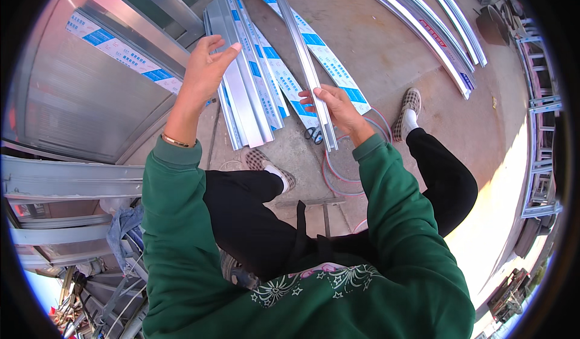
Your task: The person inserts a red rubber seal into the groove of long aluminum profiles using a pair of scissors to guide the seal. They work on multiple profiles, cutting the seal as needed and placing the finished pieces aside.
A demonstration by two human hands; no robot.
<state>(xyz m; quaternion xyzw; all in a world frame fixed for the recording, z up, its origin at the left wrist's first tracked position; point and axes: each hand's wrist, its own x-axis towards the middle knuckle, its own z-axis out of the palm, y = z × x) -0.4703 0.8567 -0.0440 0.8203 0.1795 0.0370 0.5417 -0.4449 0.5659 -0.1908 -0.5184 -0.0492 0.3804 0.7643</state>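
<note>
My right hand [338, 106] is closed round a long, narrow silver metal profile [306, 58], near its lower end. The profile slants up and away past the top of the view. My left hand [208, 67] is raised with nothing in it, its fingers apart and partly curled. Below and beyond that hand lies a stack of silver metal profiles [244, 97], some covered in blue-and-white printed film. Two film-covered strips [329, 61] fan out on the floor behind the held profile. A pair of dark-handled scissors [313, 135] lies by the profile's lower end.
More long profiles [417, 25] lie on the floor at the far right. A thin pink hose [329, 179] coils near my feet. Large framed panels [90, 97] stand at the left. Metal scraps [103, 303] pile up at lower left, and a metal rack [538, 115] lines the right edge.
</note>
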